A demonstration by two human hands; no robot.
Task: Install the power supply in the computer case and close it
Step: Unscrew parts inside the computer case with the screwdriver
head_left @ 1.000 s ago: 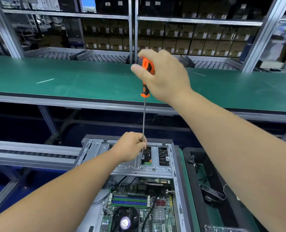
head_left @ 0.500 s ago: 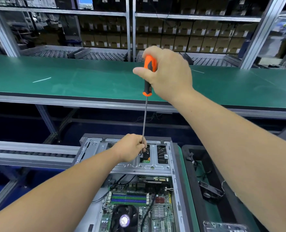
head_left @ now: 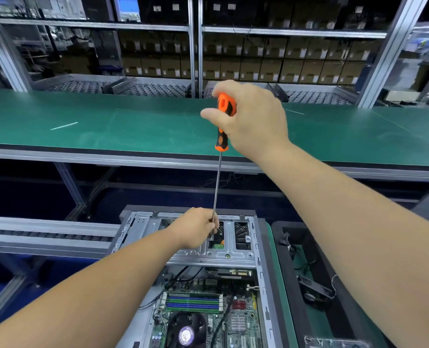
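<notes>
Far left: a grey roller conveyor (head_left: 45,234) runs up to the left side of the computer case (head_left: 143,227), which lies open in front of you, motherboard (head_left: 208,312) exposed at the near end and a metal bracket (head_left: 208,254) across the far end.

Centre: your left hand (head_left: 196,228) rests on that bracket, fingers curled and pinched round the lower end of the screwdriver (head_left: 217,182) shaft, guiding the tip down at the bracket; the tip itself is hidden behind your fingers.

Above, your right hand (head_left: 253,119) grips the orange-and-black handle, fingers wrapped round it, thumb along the left side. The shaft stands almost upright.

Right: a black tray (head_left: 283,272) sits just beside the case, holding a fan and cables. I cannot make out a power supply
</notes>
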